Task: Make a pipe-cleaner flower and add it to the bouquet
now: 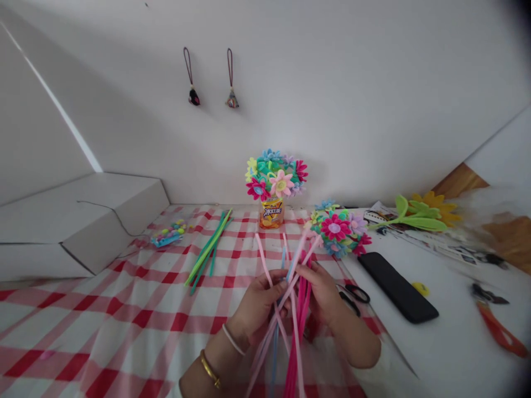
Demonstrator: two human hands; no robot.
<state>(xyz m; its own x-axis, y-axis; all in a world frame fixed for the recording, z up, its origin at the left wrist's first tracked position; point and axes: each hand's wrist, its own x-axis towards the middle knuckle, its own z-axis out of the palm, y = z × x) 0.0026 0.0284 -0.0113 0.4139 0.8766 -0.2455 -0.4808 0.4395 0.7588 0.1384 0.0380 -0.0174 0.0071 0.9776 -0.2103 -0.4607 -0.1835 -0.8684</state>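
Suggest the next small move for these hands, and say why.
Perhaps the right hand should ease one strand free while the left hand steadies the rest: the pale pink stems cross between the hands, bunched with a blue stem and bright pink stems, so they look tangled.

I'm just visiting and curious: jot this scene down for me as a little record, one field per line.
Left hand: holding pipe cleaners in pale pink, blue and deep pink
Right hand: gripping the same bundle
Surface: red-and-white checked tablecloth
Left of hands: green pipe cleaners; farther left, a white box
Behind hands: fuzzy flowers above an orange container
Right of hands: scissors, partly hidden by the arm; what looks like a black phone
Wall: two hanging charms
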